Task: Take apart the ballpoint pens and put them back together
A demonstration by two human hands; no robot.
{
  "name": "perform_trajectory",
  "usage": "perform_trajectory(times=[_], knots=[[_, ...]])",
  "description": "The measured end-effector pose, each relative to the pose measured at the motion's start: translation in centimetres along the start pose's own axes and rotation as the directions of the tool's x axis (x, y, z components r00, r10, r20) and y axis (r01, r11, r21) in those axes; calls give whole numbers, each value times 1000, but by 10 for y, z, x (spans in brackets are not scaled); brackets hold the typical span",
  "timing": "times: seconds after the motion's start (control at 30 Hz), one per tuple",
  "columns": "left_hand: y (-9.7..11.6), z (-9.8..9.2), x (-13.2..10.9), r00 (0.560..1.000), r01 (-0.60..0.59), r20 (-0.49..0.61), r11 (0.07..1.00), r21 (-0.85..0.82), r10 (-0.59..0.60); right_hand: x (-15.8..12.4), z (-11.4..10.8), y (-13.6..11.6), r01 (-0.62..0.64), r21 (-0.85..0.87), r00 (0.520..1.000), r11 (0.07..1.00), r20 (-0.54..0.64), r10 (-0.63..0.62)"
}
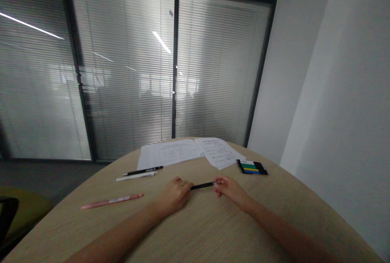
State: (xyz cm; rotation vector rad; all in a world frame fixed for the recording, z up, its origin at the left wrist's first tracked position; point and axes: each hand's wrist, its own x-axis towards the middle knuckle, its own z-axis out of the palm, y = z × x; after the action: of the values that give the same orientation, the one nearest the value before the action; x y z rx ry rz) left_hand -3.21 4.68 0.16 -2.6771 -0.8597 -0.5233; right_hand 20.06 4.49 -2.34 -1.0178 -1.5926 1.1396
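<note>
A black pen [202, 186] lies level between my two hands, just over the tabletop. My left hand [175, 194] is closed around its left end, knuckles up, hiding that end. At the other end, the fingertips of my right hand [228, 188] pinch the pen's lighter, silvery tip. Left of my left hand, a pink pen [111, 201] with a pale label rests on the wood. Beyond it, a black pen [142, 171] and a white pen [137, 176] lie side by side.
The round wooden table [195, 238] bears printed sheets [170, 152] and another paper [219, 152] at its far edge. A set of pens or refills with coloured bands [252, 167] lies at the right. A yellow-green chair [26, 208] stands left; glass panels with blinds [131, 72] rise behind.
</note>
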Motion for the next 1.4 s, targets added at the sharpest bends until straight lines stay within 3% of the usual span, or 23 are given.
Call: perform_trajectory(times=[0.43,1.0,1.23,1.4], knots=[[0,0,0,999,24,44,999,-25,-23,-2,1,-1,8,-45,1000,999,18,-8],[1,1,0,997,-54,55,997,58,51,-2,1,-3,56,-226,998,973,27,-51],[3,-3,0,998,-10,61,999,33,8,-1,1,1,32,-82,999,996,34,-30],[2,-1,0,998,-9,69,999,36,7,-2,1,2,28,-91,999,996,43,-24]])
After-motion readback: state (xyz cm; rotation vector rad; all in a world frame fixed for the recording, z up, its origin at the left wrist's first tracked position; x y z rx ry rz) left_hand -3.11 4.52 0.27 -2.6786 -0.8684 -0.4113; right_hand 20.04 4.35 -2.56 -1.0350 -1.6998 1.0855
